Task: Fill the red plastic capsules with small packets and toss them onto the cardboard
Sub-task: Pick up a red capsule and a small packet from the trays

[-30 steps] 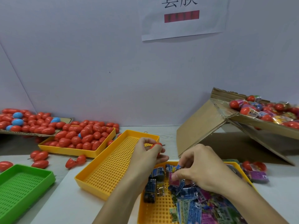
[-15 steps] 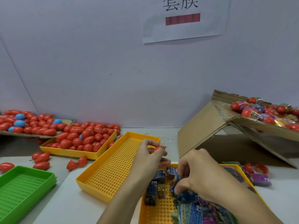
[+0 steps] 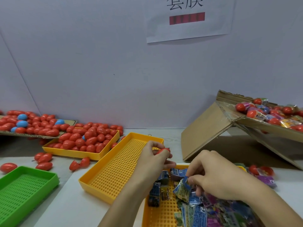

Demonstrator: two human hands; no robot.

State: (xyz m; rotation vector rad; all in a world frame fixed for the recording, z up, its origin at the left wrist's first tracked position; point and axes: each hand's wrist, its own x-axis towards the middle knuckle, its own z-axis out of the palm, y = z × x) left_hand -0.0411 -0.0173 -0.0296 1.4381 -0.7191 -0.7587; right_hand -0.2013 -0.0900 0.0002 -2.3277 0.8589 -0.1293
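Head view: my left hand [image 3: 153, 158] pinches a red capsule [image 3: 162, 151] mid-frame; my right hand [image 3: 218, 176], fingers narrow, lifts a packet [image 3: 182, 190] from the lower-right yellow tray [image 3: 161, 215]. Packet looks light, crinkly, slippery: grip its edge. Open room toward the cardboard [image 3: 205, 130] at right; tray rims are close.

Packing workbench, sorting trays [image 3: 91, 154], labelled partition [image 3: 188, 18]

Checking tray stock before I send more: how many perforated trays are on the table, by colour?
Yellow trays: 3 (capsule tray, empty tray, packet tray)
Green tray: 1
Total: 4
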